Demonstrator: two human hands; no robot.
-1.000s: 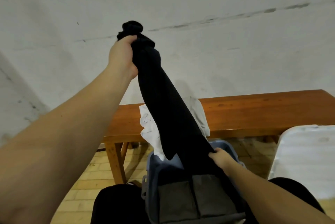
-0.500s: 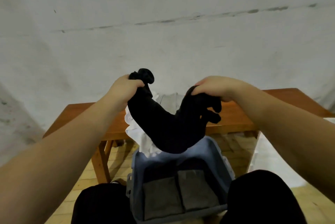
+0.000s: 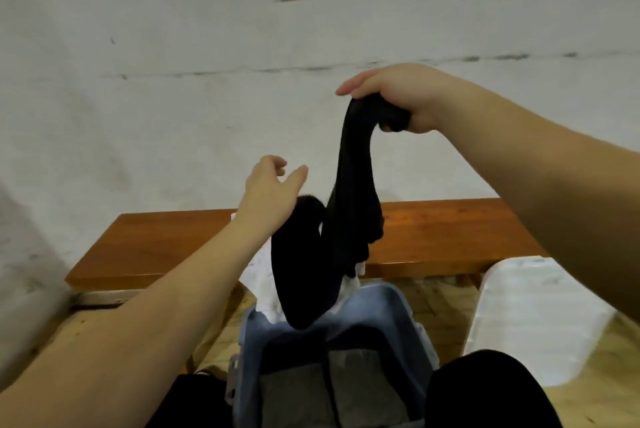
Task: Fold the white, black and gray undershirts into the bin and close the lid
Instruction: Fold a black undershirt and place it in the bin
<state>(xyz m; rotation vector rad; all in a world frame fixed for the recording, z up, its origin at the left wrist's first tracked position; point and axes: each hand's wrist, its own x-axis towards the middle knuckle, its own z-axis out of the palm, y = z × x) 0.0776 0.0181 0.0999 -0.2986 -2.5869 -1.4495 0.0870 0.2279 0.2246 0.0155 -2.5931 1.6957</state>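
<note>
Our left hand (image 3: pixel 270 185) hangs in the air with fingers relaxed and spread, holding nothing, just beside the black shirt (image 3: pixel 311 261). The shirt droops in a bunched, rope-like loop over the blue bin (image 3: pixel 398 309), its low end near the rim, in front of the white shirt (image 3: pixel 263 282). Our right hand (image 3: pixel 401 98) grips its top end, raised above the bench (image 3: pixel 450 233). The white lid (image 3: pixel 530 316) lies at right.

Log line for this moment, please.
right hand: grips black undershirt | left hand: open beside it | shirt hangs over bin | lid: off
</note>
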